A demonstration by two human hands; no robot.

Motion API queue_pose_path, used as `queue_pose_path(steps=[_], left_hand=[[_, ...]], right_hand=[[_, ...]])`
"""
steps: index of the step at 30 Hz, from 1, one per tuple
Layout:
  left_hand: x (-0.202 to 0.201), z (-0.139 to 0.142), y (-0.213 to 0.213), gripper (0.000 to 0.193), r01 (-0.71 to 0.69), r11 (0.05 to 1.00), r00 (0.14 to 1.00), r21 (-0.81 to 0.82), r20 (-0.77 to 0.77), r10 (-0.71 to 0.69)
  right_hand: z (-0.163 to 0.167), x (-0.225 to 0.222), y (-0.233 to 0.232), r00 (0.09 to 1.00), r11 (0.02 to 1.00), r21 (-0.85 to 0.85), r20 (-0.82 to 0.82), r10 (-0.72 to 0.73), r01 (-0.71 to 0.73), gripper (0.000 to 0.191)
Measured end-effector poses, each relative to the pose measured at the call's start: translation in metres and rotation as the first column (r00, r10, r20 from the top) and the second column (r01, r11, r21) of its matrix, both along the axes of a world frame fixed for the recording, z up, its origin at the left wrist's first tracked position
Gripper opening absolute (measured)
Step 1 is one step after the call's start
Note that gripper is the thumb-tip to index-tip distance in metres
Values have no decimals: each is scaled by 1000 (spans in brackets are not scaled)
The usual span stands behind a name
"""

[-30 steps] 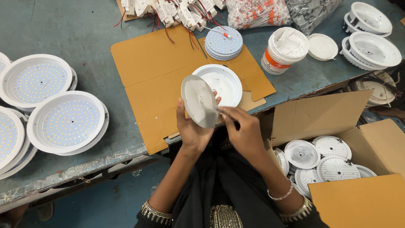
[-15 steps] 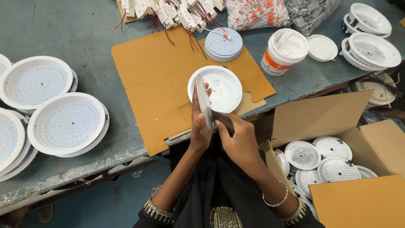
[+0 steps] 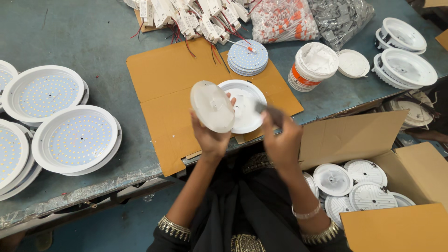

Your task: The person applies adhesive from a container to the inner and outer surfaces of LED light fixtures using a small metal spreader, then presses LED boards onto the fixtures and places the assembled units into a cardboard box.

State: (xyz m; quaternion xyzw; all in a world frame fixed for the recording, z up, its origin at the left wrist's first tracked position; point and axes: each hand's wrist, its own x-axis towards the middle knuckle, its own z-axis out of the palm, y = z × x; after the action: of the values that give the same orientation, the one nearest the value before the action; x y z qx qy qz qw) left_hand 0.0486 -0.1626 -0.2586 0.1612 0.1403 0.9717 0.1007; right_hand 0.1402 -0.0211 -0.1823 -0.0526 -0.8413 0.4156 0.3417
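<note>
Left hand (image 3: 211, 140) holds a translucent white round diffuser disc (image 3: 212, 106) tilted on edge, fingers clamped on its lower rim, above the near edge of the brown cardboard sheet (image 3: 163, 79) on the grey-blue counter (image 3: 74, 32). The disc hides the left part of the white round lamp housing (image 3: 245, 106) lying on that sheet. Right hand (image 3: 280, 140), fingers pinched narrow on a small dark item (image 3: 268, 109), motion-blurred, can't tell what it is. Far centre: stack of pale blue round LED boards (image 3: 248, 57). White tub with an orange label band (image 3: 311, 67) to its right, its white lid (image 3: 353, 63) just beside. Far right: clear bag of orange-white parts (image 3: 280, 18) and a grey bag (image 3: 340, 18), tops cut off. Open cardboard box (image 3: 354, 135) near right, white housings (image 3: 350, 182) inside, partly hidden by a flap. White LED panels (image 3: 74, 139) stacked left, cut off by the frame edge.
</note>
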Motion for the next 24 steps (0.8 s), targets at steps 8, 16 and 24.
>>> queue_pose_path(steps=[8, 16, 24], left_hand=[[-42, -7, -4, 93, -290, 785, 904, -547, -425, 38], [-56, -11, 29, 89, -809, -335, 587, -482, -680, -440], [-68, -30, 37, 64, -856, -440, 497, -271, -660, -562]], right_hand=[[-84, -93, 82, 971, 928, -363, -179, -162, 88, 27], [-84, -92, 89, 969, 909, -414, -198, -149, 55, 24], [-88, -95, 93, 972, 914, -404, -201, -122, 31, 26]])
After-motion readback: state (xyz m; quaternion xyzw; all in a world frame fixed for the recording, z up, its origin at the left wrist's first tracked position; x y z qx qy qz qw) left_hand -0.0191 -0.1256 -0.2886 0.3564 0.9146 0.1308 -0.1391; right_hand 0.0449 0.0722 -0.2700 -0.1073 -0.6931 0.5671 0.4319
